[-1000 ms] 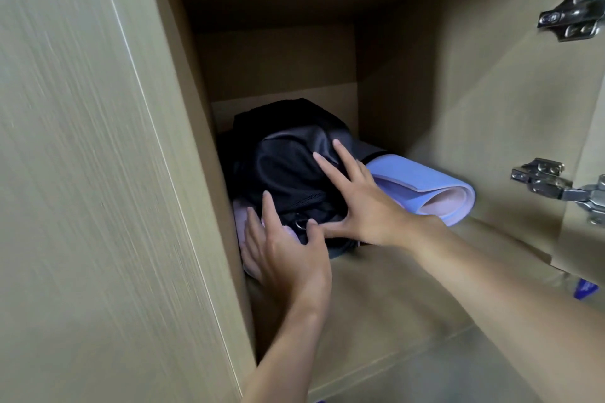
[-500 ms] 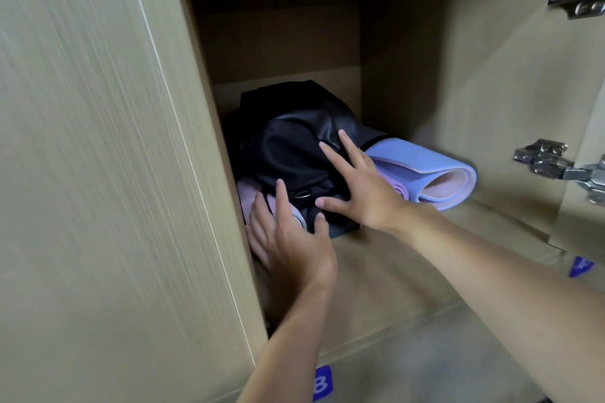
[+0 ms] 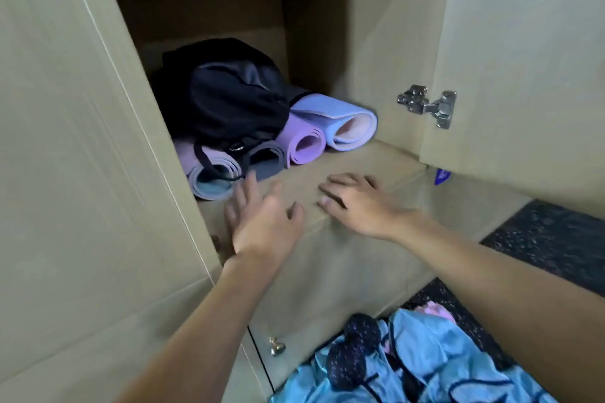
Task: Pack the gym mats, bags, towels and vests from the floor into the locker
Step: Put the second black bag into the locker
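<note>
Mats, 4 of them, rolled, lie side by side at the back left of the locker shelf, open ends facing out. Black bag sits slumped on top, its strap dangling over the leftmost roll. Left hand hangs just in front of the rolls, fingers spread, holding nothing. Right hand lies flat at the shelf's front edge, fingers loosely together, empty. Blue patterned cloth sits down on the dark floor.

Locker shelf w/ 4 rolled mats in a row: lilac mat left of grey mat, purple mat & blue mat to its right
</note>
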A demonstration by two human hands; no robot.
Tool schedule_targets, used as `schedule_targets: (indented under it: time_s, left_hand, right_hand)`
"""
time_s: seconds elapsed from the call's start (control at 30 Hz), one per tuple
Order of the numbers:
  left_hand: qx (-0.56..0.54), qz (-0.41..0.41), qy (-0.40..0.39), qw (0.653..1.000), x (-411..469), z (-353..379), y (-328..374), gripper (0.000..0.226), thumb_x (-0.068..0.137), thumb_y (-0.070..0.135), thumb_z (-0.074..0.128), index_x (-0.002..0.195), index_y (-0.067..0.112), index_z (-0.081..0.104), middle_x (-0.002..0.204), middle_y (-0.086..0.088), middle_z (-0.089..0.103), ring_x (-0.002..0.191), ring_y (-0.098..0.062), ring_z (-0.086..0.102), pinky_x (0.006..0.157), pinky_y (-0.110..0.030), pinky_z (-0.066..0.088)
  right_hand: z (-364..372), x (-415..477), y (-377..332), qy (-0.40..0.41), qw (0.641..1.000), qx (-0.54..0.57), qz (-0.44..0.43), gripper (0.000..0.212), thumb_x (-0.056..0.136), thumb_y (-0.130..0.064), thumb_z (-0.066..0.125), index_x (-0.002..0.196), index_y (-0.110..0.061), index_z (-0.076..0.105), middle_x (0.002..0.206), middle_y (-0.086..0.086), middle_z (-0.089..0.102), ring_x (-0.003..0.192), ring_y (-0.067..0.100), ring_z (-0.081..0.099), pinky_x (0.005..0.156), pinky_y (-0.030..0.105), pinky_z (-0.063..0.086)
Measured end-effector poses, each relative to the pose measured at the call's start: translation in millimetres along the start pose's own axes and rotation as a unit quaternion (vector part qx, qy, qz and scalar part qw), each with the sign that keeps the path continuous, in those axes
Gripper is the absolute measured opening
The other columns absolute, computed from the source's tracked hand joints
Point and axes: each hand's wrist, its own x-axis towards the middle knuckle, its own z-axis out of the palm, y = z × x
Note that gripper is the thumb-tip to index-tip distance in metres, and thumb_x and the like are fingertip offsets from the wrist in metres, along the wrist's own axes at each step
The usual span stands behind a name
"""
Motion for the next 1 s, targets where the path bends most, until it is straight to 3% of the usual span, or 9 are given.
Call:
schedule_targets:
  time_s: [0.07,0.2,0.4,0.53,0.63,0.8,0.93,1.0]
  left_hand:
    - [0.031,0.024,-0.057,0.998,-8,-3,4,0.044,0.094,0.047,0.045,0.131,0.026,0.057,0.143,-0.008,0.044,0.135,-0.030,0.037,0.110,-0.045,0.026]
    - [0.032,0.070,-0.115,0.990,-20,-14,14,0.040,0.095,0.042,0.045,0.129,0.026,0.060,0.136,-0.010,0.053,0.125,-0.035,0.048,0.105,-0.046,0.033]
    - [-0.062,0.280,-0.109,0.952,-92,4,64,0.031,0.091,0.025,0.052,0.117,0.019,0.069,0.126,-0.009,0.062,0.119,-0.034,0.053,0.103,-0.044,0.039]
    - [-0.076,0.343,-0.218,0.911,-156,40,83,0.029,0.092,0.024,0.054,0.117,0.020,0.068,0.124,-0.006,0.065,0.115,-0.033,0.058,0.098,-0.043,0.045]
    - [-0.062,0.366,-0.329,0.868,-212,73,86,0.030,0.093,0.031,0.055,0.121,0.024,0.065,0.126,-0.002,0.065,0.115,-0.030,0.059,0.093,-0.039,0.047]
    - [-0.052,0.394,-0.445,0.803,-304,123,83,0.027,0.089,0.041,0.060,0.111,0.025,0.063,0.111,-0.001,0.065,0.108,-0.027,0.061,0.089,-0.040,0.050]
    - [-0.066,0.389,-0.499,0.771,-363,151,88,0.055,0.089,0.049,0.065,0.135,0.023,0.054,0.133,0.000,0.057,0.124,-0.022,0.054,0.100,-0.041,0.046]
    - [-0.061,0.369,-0.525,0.765,-387,159,92,0.064,0.085,0.057,0.067,0.139,0.028,0.048,0.133,0.004,0.054,0.124,-0.019,0.053,0.098,-0.039,0.047]
  right_hand:
    - [-3,-24,3,-0.009,1.000,-0.012,0.007,0.049,0.103,-0.047,0.036,0.148,-0.029,0.040,0.160,-0.003,0.029,0.148,0.018,0.020,0.119,0.045,0.015]
    - [-7,-76,7,-0.034,0.999,-0.019,0.019,0.056,0.101,-0.043,0.045,0.152,-0.024,0.030,0.163,-0.001,0.018,0.150,0.016,0.013,0.119,0.050,0.016]
    - [8,-169,11,-0.061,0.992,0.013,0.114,0.055,0.099,-0.039,0.050,0.149,-0.024,0.036,0.154,0.005,0.036,0.143,0.025,0.029,0.112,0.047,0.027]
    - [34,-263,28,-0.096,0.973,0.032,0.205,0.051,0.099,-0.039,0.049,0.147,-0.026,0.040,0.146,0.005,0.043,0.136,0.028,0.036,0.109,0.049,0.029]
    - [57,-340,39,-0.117,0.949,0.041,0.290,0.050,0.099,-0.041,0.050,0.146,-0.026,0.042,0.142,0.006,0.047,0.134,0.030,0.039,0.109,0.049,0.033]
    - [100,-464,46,-0.139,0.894,0.056,0.423,0.052,0.096,-0.044,0.054,0.144,-0.028,0.043,0.142,0.005,0.047,0.136,0.029,0.037,0.107,0.046,0.033]
    - [124,-541,43,-0.106,0.859,0.053,0.499,0.056,0.094,-0.046,0.055,0.146,-0.030,0.040,0.149,0.000,0.040,0.141,0.025,0.030,0.112,0.043,0.028]
    - [133,-567,40,-0.088,0.843,0.037,0.529,0.059,0.093,-0.048,0.057,0.146,-0.030,0.038,0.149,-0.002,0.038,0.141,0.024,0.028,0.112,0.043,0.028]
